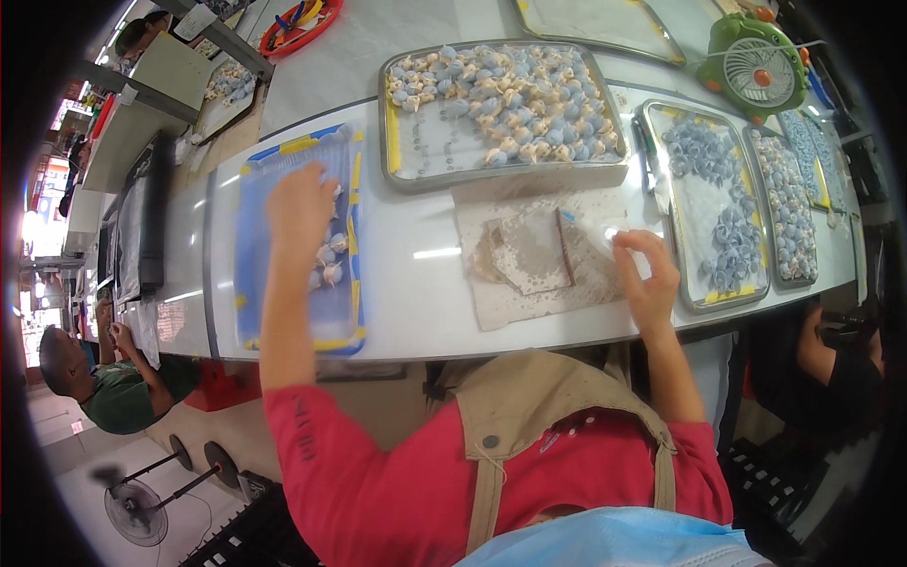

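My left hand (300, 213) hangs over a blue tray (255, 283) edged with yellow tape. Motion smears its fingers, so whether they hold anything is unclear. Beside it in that tray lie several small blue-and-cream figures (331, 257). My right hand (649, 267) is closed in a pinch, thumb and forefinger together at a small white piece (611, 232) too tiny to identify. That hand is at the right edge of a stained cardboard sheet (501, 307), on which a thin brown stick (565, 248) lies.
A metal tray (416, 156) heaped with similar figures stands beyond the cardboard. To the right are a tray of blue-grey parts (732, 248) and a narrow tray of figures (786, 208). A green fan (756, 71) stands far right. Another person (123, 378) sits at left.
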A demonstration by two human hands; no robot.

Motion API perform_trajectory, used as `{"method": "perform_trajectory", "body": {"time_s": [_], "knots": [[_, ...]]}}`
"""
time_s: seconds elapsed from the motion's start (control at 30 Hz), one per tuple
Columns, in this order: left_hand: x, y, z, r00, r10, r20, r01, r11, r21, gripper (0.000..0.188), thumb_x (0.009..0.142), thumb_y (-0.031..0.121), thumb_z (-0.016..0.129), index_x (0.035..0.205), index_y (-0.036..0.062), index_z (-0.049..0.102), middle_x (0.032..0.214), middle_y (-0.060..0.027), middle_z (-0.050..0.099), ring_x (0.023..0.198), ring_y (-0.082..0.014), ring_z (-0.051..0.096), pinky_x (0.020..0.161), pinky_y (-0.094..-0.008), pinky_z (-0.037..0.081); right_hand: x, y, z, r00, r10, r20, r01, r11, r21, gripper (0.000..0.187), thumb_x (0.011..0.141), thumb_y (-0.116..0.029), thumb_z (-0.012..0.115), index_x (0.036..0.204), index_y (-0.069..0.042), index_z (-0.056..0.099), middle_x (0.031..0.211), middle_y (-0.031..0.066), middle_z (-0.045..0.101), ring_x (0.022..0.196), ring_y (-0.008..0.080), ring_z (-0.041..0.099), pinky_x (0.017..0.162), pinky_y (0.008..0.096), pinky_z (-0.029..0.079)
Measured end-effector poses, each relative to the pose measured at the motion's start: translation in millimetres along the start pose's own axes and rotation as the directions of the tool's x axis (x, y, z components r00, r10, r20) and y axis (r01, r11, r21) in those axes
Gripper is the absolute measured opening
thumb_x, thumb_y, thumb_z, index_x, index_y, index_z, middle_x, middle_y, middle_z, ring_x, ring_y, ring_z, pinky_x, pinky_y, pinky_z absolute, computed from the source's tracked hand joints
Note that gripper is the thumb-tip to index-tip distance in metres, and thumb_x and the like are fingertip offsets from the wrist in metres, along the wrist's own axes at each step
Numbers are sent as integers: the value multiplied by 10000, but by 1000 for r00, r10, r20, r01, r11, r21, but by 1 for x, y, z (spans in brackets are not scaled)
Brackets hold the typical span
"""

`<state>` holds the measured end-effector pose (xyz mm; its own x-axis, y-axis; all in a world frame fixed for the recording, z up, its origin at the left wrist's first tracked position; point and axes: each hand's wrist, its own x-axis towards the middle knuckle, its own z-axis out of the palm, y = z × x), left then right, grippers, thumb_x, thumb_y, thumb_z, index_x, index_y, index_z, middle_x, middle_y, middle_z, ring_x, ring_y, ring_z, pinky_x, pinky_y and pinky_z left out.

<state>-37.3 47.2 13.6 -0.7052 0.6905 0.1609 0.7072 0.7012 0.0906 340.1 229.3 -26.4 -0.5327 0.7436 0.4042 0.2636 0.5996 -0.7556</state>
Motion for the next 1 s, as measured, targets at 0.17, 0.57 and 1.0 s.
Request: {"method": "perform_trajectory", "body": {"time_s": [0.17, 0.57, 1.0], "knots": [[78, 67, 47, 985, 151, -84, -165, 967, -196, 263, 772, 280, 647, 947, 83, 643, 870, -159, 658, 830, -326, 625, 714, -414, 481, -4, 6, 3, 999, 29, -21, -30, 997, -73, 197, 789, -68, 653, 970, -8, 606, 954, 111, 615, 920, 244, 569, 812, 325, 438], [46, 98, 52, 984, 179, -6, -112, 588, -801, 272, 822, 109, 596, 1086, 48, 622, 790, -56, 620, 751, -144, 591, 657, -276, 471, -6, 30, -1, 998, 57, -26, -60, 986, -153, 351, 783, -191, 674, 1068, -19, 566, 983, 134, 593, 906, 286, 544, 806, 385, 413], [-163, 191, 43, 815, 303, 493, 566, -242, -788, 384, 824, -12, 603, 1190, -30, 488, 1045, -90, 579, 852, -145, 599, 697, -228, 476, -24, 4, -18, 945, 314, 91, -326, 883, 338, 265, 755, -144, 719, 931, -18, 566, 787, 62, 589, 712, 130, 569, 618, 255, 448]]}}
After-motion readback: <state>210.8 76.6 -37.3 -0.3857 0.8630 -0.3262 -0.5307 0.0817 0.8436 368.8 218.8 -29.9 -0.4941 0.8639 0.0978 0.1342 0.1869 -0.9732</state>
